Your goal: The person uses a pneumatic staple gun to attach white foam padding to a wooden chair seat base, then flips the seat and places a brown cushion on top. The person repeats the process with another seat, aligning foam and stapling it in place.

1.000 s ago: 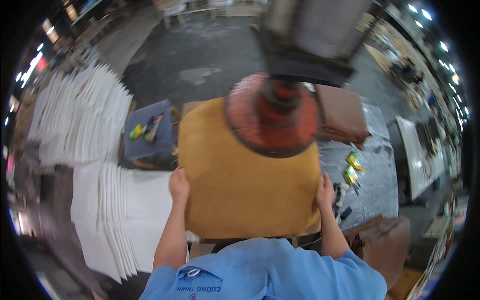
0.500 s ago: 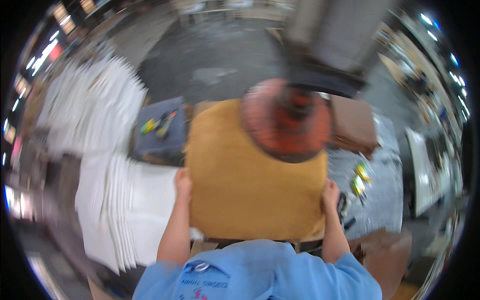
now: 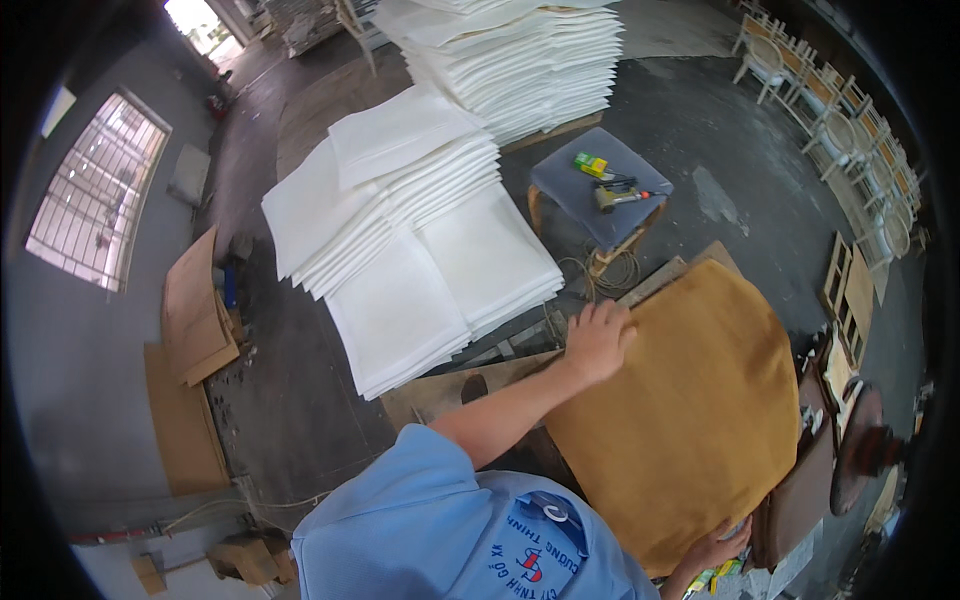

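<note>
Left hand: the left hand (image 3: 597, 340) lies palm-down with fingers spread on the upper left edge of the tan seat cushion (image 3: 690, 410), pressing rather than clasping it.
Right hand: the right hand (image 3: 715, 548) shows only in part at the cushion's lower edge; its fingers curl under that edge and grip it.
Cushion position: held between both hands in front of the person's chest, over a workbench (image 3: 470, 385) of plain board, tilted toward the lower right.
Cushion appearance: roughly square with rounded corners, covered in mustard-tan fabric, smooth and taut across the visible face, domed slightly in the middle; no loose flaps or wrinkles can be seen on this side.
Progress, as judged: the covering on the visible face looks finished; whether the underside is fastened cannot be told, and the cushion is not yet set down anywhere.
Press head: a round reddish disc (image 3: 862, 450) stands just beside the cushion at the right rim, apart from it.
Stool: a blue-topped stool (image 3: 600, 190) beyond the bench bears a stapler-like tool (image 3: 620, 197) and a small yellow-green box (image 3: 590, 163).
Stock: stacks of white foam pads (image 3: 420, 240) lie on the floor to the left, well apart from the hands.
</note>
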Motion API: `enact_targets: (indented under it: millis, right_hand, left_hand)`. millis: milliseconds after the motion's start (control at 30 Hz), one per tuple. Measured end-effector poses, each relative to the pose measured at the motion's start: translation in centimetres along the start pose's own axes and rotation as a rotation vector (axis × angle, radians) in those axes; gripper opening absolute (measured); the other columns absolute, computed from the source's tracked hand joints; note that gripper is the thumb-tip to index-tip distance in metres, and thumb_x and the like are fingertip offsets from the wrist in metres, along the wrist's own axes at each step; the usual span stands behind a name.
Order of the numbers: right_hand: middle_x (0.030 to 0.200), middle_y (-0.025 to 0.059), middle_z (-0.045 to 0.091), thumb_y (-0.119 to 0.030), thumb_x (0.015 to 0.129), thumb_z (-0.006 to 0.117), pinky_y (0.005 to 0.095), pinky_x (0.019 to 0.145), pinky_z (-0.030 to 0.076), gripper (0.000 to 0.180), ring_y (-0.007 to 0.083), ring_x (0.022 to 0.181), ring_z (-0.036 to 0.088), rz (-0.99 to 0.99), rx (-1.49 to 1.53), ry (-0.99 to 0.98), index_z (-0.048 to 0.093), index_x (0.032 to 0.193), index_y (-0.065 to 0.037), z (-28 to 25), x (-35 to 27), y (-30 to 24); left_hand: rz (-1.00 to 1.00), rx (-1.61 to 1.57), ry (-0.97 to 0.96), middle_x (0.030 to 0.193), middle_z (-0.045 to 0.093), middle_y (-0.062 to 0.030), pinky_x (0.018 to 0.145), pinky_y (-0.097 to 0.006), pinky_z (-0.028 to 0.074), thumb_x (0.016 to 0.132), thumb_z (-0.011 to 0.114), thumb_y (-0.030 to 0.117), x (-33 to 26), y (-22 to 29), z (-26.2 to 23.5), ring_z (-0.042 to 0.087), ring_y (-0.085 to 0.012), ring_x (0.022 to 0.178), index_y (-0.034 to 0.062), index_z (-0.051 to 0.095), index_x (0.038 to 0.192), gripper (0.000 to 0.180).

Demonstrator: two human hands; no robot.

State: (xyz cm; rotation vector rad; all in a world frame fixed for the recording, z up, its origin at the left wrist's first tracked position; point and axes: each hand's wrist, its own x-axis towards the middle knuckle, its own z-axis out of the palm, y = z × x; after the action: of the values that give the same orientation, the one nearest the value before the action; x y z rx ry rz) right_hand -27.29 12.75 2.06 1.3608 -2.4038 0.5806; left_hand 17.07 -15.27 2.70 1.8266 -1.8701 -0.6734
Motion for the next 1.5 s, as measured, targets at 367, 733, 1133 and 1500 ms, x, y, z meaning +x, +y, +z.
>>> enact_targets:
  millis: [367,733,1133,1500]
  right_hand:
    - [0.182,0.0259,0.032,-0.040,0.109,0.063,0.0686,0.135,0.014,0.077,0.0501,0.172,0.019,-0.659,0.077,-0.757,0.040,0.173,-0.004,2.1,-9.2,-37.3]
    - [0.178,0.0363,0.028,-0.055,0.101,0.083,0.0719,0.127,0.036,0.115,0.0604,0.156,0.040,-0.775,-0.201,-0.713,0.017,0.178,0.000,3.4,-9.7,-36.0]
    - [0.172,0.0390,0.035,-0.051,0.102,0.083,0.0690,0.126,0.040,0.106,0.0601,0.154,0.042,-0.770,-0.157,-0.639,0.032,0.169,0.013,3.7,-11.7,-38.8]
    - [0.167,0.0387,0.042,-0.049,0.103,0.083,0.0689,0.124,0.042,0.102,0.0602,0.151,0.046,-0.785,-0.160,-0.642,0.034,0.168,0.013,5.2,-11.7,-39.2]
  left_hand:
    - [0.088,-0.625,0.150,0.168,0.052,-0.0209,0.128,-0.052,0.041,0.115,0.060,0.025,-7.0,-12.0,0.2,0.049,-0.0433,0.155,0.0080,0.053,0.164,0.053]
    - [-0.880,-0.055,-0.189,0.177,0.033,-0.0321,0.133,-0.059,0.031,0.091,0.088,0.038,-16.5,-51.2,5.8,0.035,-0.0512,0.162,0.0059,0.033,0.174,0.105]
    - [-0.997,0.070,-0.008,0.127,0.078,-0.0313,0.108,-0.051,0.056,0.107,0.055,0.015,-11.1,-80.3,11.7,0.077,-0.0394,0.115,0.0045,0.062,0.157,0.052]
    - [-0.849,0.269,-0.233,0.181,0.035,-0.0176,0.135,-0.059,0.033,0.085,0.088,0.019,-13.6,-77.2,14.6,0.034,-0.0418,0.167,0.0194,0.031,0.177,0.109]
